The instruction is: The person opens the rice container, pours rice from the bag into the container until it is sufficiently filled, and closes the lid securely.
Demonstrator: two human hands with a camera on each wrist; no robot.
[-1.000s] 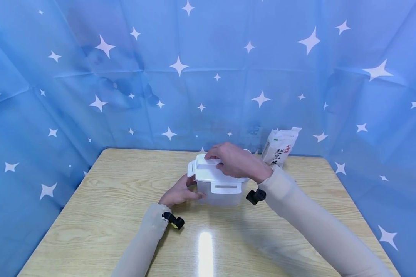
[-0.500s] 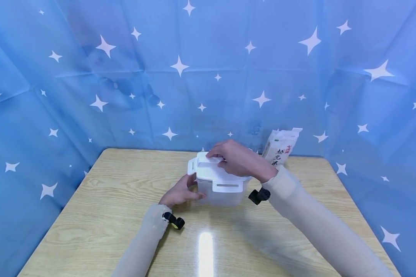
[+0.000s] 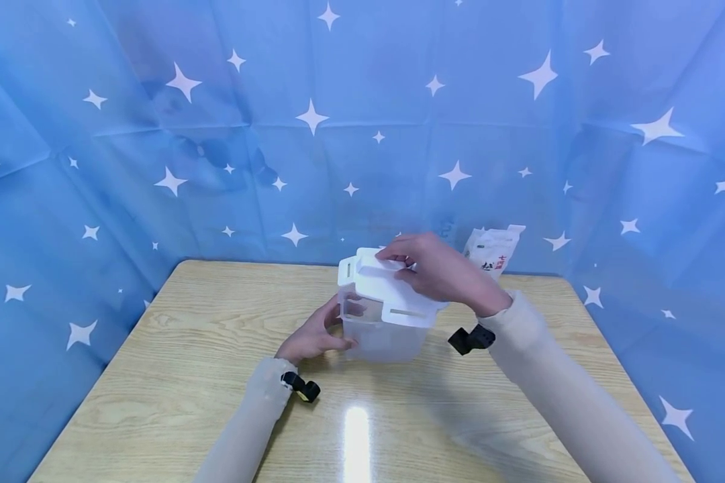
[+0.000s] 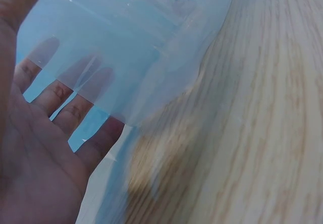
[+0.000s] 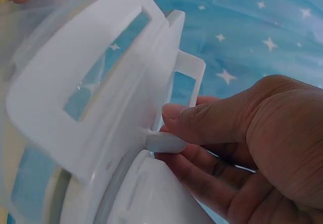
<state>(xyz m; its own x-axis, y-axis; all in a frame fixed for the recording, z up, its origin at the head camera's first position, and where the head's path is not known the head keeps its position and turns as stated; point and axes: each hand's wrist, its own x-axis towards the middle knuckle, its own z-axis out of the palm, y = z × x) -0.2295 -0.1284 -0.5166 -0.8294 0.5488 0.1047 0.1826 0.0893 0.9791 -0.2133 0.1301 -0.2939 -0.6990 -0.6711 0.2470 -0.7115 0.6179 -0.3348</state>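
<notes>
A translucent plastic container (image 3: 383,343) stands on the table. My left hand (image 3: 313,337) grips its left end, the thumb on the near side; in the left wrist view several fingers (image 4: 60,95) spread against the clear wall. My right hand (image 3: 444,272) is above the white lid (image 3: 393,295). In the right wrist view its thumb and fingers pinch a small raised tab (image 5: 164,142) on the lid. The lid is tilted, its left side lifted off the rim, with a gap into the container below it. Its slotted side flaps (image 5: 75,77) hang unlatched.
A white bag (image 3: 492,251) with dark and red lettering stands behind my right hand, its lower part hidden. The wooden table (image 3: 205,376) ends at a blue star-patterned curtain (image 3: 362,154) at the back. Glare lies on the table's near part.
My right hand has moved up and to the right, raising the lid's left side off the container. My left hand has stayed on the container's left end.
</notes>
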